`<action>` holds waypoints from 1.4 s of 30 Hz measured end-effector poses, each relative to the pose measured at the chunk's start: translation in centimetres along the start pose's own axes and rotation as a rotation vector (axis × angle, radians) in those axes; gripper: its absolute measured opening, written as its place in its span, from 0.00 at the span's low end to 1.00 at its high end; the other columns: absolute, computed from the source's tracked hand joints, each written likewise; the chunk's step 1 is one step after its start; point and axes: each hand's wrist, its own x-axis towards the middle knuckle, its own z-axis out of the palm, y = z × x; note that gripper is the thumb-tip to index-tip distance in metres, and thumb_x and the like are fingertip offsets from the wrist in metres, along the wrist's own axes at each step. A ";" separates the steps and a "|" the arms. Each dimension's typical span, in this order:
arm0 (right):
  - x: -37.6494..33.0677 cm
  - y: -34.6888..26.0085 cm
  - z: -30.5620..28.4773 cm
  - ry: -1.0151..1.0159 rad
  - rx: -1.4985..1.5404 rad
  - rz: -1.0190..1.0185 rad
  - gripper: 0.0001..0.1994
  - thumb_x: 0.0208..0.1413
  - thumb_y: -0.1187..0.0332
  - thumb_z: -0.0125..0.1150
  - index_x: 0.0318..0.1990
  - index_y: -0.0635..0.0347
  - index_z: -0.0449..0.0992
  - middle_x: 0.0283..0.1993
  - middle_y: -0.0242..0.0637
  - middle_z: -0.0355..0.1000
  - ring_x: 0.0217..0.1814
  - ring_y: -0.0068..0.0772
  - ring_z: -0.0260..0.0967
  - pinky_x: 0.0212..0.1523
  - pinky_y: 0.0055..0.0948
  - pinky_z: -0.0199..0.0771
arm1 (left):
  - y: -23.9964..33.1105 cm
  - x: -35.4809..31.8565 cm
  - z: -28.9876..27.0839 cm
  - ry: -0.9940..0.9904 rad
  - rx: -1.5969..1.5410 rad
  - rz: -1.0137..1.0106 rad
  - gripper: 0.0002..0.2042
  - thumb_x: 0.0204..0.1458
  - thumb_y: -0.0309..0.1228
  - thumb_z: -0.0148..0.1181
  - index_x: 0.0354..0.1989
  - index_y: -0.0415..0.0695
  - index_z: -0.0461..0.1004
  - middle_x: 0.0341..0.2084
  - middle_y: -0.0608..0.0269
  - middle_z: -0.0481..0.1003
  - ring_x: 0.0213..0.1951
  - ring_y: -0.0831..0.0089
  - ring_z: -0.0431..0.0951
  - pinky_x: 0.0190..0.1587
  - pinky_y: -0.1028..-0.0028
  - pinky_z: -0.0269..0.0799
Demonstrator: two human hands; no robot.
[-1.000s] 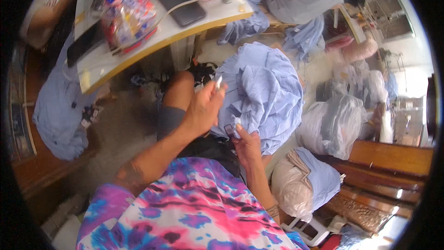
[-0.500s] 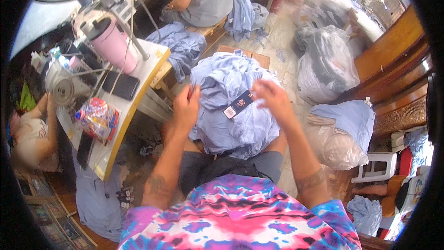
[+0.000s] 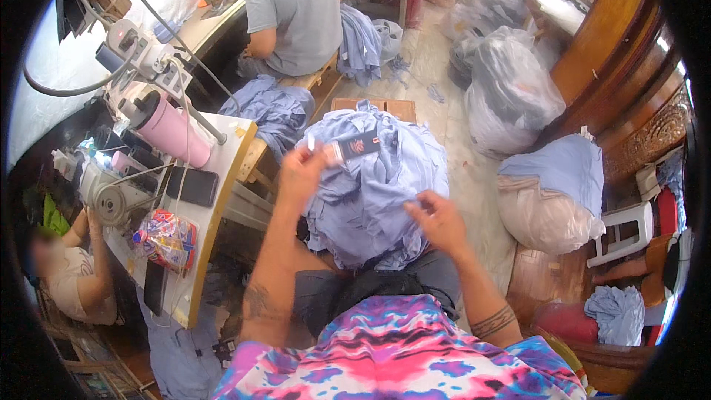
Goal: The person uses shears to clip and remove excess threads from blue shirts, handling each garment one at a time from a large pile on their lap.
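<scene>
A heap of light blue garments (image 3: 370, 211) rests on my lap and between my knees. My left hand (image 3: 300, 174) is at the heap's upper left, its fingers closed on the pale end of a dark hang tag (image 3: 361, 144). A small white bit shows by those fingertips, too blurred to name. Over the right side of the heap is my right hand (image 3: 441, 224), thumb and forefinger apart, close to the cloth. Whether it touches the fabric is hard to see.
At left a table (image 3: 238, 159) bears a pink tumbler (image 3: 174, 130), a phone (image 3: 192, 186) and a plastic packet (image 3: 169, 239). A person in grey (image 3: 296, 15) sits ahead; another (image 3: 78, 274) is at far left. Stuffed bags (image 3: 511, 92) and a bundle (image 3: 552, 192) stand right.
My left hand has come to the tag, which has moved up and left on the heap. My right hand has drawn down, away from where the tag lay. The view has shifted slightly.
</scene>
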 end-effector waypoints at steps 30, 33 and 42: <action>-0.6 -2.3 5.5 -0.019 -0.098 -0.263 0.10 0.54 0.71 0.67 0.39 0.63 0.72 0.27 0.44 0.71 0.25 0.44 0.71 0.30 0.38 0.70 | 0.9 -3.2 -13.4 0.555 1.192 0.393 0.14 0.59 0.28 0.60 0.51 0.39 0.71 0.47 0.49 0.75 0.47 0.45 0.77 0.49 0.52 0.73; -0.4 0.1 5.8 -0.099 0.187 -0.007 0.10 0.55 0.71 0.66 0.39 0.63 0.71 0.25 0.37 0.69 0.23 0.33 0.68 0.29 0.35 0.67 | 1.2 -4.1 -13.4 0.583 1.251 0.273 0.13 0.59 0.30 0.61 0.50 0.40 0.71 0.47 0.49 0.75 0.47 0.46 0.77 0.49 0.52 0.73; 3.0 0.1 5.6 -0.221 0.501 0.241 0.17 0.64 0.58 0.64 0.35 0.68 0.79 0.24 0.21 0.65 0.28 0.15 0.58 0.30 0.23 0.61 | 2.7 -9.4 -14.3 0.610 1.204 0.119 0.14 0.60 0.31 0.60 0.52 0.40 0.71 0.46 0.50 0.75 0.48 0.47 0.77 0.50 0.52 0.73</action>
